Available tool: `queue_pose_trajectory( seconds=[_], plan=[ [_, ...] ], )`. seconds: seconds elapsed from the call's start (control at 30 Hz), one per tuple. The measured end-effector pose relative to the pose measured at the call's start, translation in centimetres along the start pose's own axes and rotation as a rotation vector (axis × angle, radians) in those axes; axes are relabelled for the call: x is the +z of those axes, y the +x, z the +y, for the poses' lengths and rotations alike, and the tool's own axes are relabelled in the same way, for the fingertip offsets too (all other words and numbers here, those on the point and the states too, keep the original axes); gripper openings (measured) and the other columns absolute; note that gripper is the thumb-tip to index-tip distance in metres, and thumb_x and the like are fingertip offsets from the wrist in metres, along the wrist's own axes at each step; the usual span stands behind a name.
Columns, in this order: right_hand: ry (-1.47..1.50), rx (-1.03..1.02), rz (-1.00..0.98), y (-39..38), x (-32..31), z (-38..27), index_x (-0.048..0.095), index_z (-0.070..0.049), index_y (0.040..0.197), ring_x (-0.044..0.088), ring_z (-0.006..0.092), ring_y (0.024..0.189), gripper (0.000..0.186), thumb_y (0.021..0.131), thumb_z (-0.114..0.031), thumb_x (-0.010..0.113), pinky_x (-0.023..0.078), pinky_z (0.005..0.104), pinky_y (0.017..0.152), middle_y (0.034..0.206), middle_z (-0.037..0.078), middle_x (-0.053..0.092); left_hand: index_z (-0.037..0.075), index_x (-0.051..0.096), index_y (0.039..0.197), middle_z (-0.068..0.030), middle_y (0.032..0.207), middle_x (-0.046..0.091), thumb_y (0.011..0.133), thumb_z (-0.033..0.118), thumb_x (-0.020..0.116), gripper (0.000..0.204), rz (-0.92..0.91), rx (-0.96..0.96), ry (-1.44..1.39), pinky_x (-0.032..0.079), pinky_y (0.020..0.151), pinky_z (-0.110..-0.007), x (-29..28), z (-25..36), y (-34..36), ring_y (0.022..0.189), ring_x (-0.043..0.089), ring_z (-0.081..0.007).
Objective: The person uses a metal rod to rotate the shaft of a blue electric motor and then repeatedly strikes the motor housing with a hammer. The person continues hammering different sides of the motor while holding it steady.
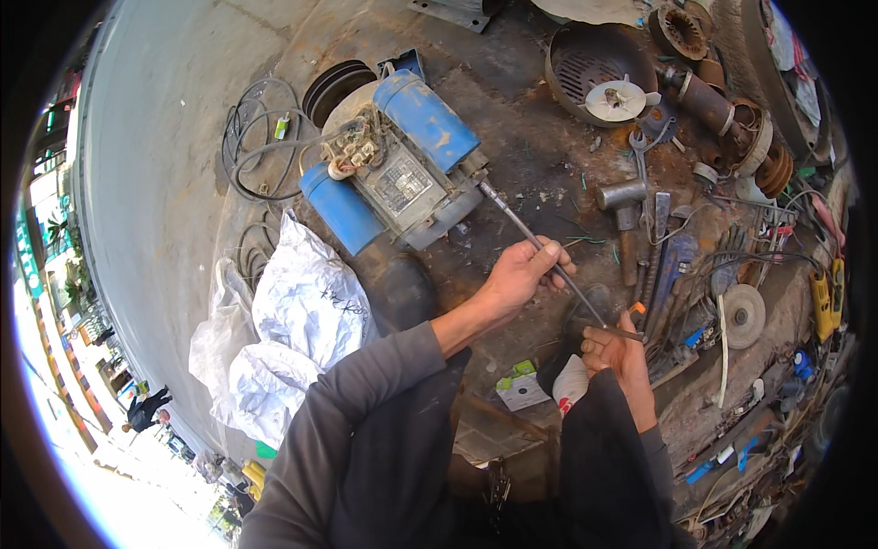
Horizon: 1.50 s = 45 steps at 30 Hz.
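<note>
A blue electric motor (407, 188) lies on the dirty floor ahead of me, its bare wiring exposed between two blue cylinders. A long T-handle socket wrench (512, 215) slants from the motor's right end toward me. My left hand (526, 274) is closed around the middle of its shaft. At the near end, my right hand (624, 360) has its fingers curled at the crossbar. The wrench's far tip meets the motor's lower right corner; the fastener there is too small to make out.
A hammer (624, 197) and an open-ended spanner (639, 154) lie to the right, beside more tools. Beyond are a round slotted metal housing (572, 69) and rusty motor parts. White sacks (306, 284) sit at left, near a coiled black cable (240, 128). A small box (521, 389) lies near my feet.
</note>
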State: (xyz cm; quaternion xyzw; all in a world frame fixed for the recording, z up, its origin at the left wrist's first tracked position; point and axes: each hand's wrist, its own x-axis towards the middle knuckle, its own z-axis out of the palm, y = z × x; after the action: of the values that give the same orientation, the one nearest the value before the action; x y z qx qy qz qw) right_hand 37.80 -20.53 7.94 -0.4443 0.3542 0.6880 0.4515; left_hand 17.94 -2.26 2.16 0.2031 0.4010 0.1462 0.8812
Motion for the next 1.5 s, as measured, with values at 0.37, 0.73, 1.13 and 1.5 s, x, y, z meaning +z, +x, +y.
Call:
queue_pose_trajectory(
  seconds=[0.37,0.73,1.13,1.5],
  plan=[
    [-1.444,-1.172,0.103,1.7,-0.3,1.8,0.066,0.000,0.118,0.060,0.0133,0.064,0.016,0.103,-0.006,0.066,0.046,0.0288,0.056,0.095,0.008,0.070,0.007,0.066,0.113,-0.0070,0.110,0.074,0.117,0.035,0.050,0.032,-0.046,-0.008,-0.002,0.054,0.081,-0.026,-0.5,0.4,-0.3,0.088,0.065,-0.0093],
    [-0.215,0.098,0.051,1.0,-0.6,-0.6,0.065,-0.008,0.099,0.062,0.0182,0.061,0.049,0.103,-0.056,0.065,0.036,0.0280,0.038,0.077,0.008,0.065,0.006,0.063,0.104,-0.0073,0.093,0.075,0.117,0.032,0.049,0.032,-0.030,0.112,0.086,0.054,0.069,-0.029,-0.5,-1.3,1.0,0.073,0.063,-0.0111],
    [-0.799,-0.438,-0.013,4.0,-6.7,-1.2,0.059,-0.009,0.120,0.045,0.0072,0.058,0.028,0.108,-0.034,0.066,0.038,0.0268,0.048,0.087,0.000,0.059,0.003,0.063,0.101,-0.0067,0.088,0.073,0.115,0.028,0.050,0.031,-0.026,0.214,0.063,0.056,0.066,-0.031,-1.2,-2.6,2.1,0.075,0.068,-0.0137],
    [-1.653,-1.153,0.167,5.1,-11.1,-1.5,0.061,0.002,0.137,0.061,0.0253,0.124,0.035,0.110,-0.021,0.062,0.046,0.0363,0.108,0.127,0.014,0.067,0.003,0.062,0.098,-0.0055,0.084,0.072,0.114,0.026,0.052,0.030,0.090,0.172,0.107,0.057,0.064,-0.031,-0.2,-3.0,3.6,0.071,0.068,-0.0142]
  ],
)
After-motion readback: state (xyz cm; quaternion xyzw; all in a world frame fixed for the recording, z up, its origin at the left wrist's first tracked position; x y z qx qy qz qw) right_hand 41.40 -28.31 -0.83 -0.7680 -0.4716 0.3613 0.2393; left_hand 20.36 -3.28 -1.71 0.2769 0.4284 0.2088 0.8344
